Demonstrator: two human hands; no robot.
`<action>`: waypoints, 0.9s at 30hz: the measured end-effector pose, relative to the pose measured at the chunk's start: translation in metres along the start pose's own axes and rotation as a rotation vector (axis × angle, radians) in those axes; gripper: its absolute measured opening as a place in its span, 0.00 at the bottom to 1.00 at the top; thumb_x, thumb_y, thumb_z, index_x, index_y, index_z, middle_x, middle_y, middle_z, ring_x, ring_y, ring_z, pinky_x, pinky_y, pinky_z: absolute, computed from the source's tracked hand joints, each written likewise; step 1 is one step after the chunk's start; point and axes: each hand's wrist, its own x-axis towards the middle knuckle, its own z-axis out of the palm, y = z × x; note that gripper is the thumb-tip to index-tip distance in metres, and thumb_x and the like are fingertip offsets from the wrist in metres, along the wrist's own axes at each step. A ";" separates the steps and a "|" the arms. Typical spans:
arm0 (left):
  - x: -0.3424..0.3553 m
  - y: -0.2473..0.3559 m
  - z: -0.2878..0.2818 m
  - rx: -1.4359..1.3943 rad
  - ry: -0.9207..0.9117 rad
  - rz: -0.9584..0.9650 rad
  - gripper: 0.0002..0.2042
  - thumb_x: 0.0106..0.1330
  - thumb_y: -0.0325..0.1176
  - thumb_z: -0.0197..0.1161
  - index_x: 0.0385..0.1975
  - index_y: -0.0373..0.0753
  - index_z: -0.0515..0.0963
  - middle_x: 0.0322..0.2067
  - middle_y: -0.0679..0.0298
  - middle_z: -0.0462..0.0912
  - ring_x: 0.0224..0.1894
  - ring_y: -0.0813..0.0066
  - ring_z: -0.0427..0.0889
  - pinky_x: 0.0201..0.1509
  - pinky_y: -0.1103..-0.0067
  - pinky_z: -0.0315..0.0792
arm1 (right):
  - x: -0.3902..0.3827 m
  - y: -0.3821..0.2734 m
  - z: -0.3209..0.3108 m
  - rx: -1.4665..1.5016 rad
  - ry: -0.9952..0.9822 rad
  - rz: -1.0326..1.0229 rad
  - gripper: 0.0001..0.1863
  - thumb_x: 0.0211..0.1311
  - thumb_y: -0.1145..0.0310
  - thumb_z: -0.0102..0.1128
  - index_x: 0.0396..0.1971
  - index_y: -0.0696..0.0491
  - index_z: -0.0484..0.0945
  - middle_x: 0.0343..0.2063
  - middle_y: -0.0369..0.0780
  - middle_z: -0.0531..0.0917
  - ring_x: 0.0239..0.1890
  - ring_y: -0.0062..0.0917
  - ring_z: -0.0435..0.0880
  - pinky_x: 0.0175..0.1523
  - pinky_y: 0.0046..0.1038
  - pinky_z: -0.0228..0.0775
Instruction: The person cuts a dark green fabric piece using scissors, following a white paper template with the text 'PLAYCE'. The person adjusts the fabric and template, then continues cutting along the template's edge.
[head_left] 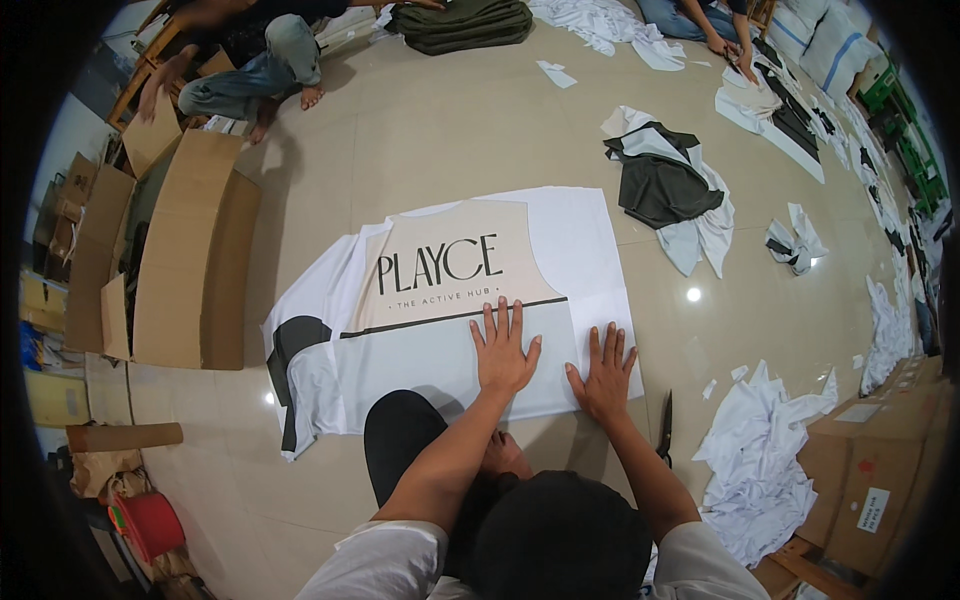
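Spread on the tiled floor before me is a piece of printed fabric [440, 355], white and pale grey with a beige panel, dark lettering and a thin dark stripe. My left hand [506, 350] lies flat on its pale grey part, fingertips at the stripe. Flat on the white right edge rests my right hand [604, 378], fingers apart. Neither hand holds anything. The fabric's left end is bunched, with a dark grey patch [298, 342] showing. Just right of my right forearm, a pair of scissors [666, 428] with dark blades lies on the floor.
An open cardboard box [190, 250] stands left. Dark and white cloth scraps [665, 185] lie at upper right, a white cloth heap [760, 465] at lower right beside a closed carton [875, 465]. Folded dark fabric [460, 28] is at the back. Two other people sit at the far side.
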 end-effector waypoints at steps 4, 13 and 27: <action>0.001 -0.003 0.004 0.050 0.025 0.014 0.40 0.83 0.58 0.50 0.88 0.45 0.53 0.87 0.49 0.49 0.89 0.39 0.41 0.87 0.38 0.34 | -0.003 0.000 0.004 0.020 -0.010 0.006 0.50 0.75 0.39 0.60 0.83 0.60 0.61 0.84 0.62 0.55 0.87 0.61 0.49 0.83 0.74 0.35; 0.002 0.001 0.001 0.086 -0.024 0.006 0.36 0.84 0.59 0.47 0.88 0.55 0.56 0.88 0.51 0.48 0.89 0.40 0.41 0.87 0.38 0.36 | -0.033 0.035 -0.017 0.252 0.139 0.146 0.37 0.77 0.54 0.64 0.75 0.62 0.69 0.80 0.61 0.62 0.82 0.59 0.59 0.84 0.62 0.46; 0.001 -0.003 0.011 0.078 0.068 0.058 0.35 0.83 0.57 0.50 0.87 0.54 0.60 0.86 0.46 0.52 0.87 0.33 0.45 0.84 0.31 0.39 | -0.214 0.084 -0.066 0.198 0.125 0.505 0.21 0.68 0.70 0.69 0.55 0.61 0.75 0.51 0.54 0.77 0.52 0.54 0.81 0.58 0.47 0.76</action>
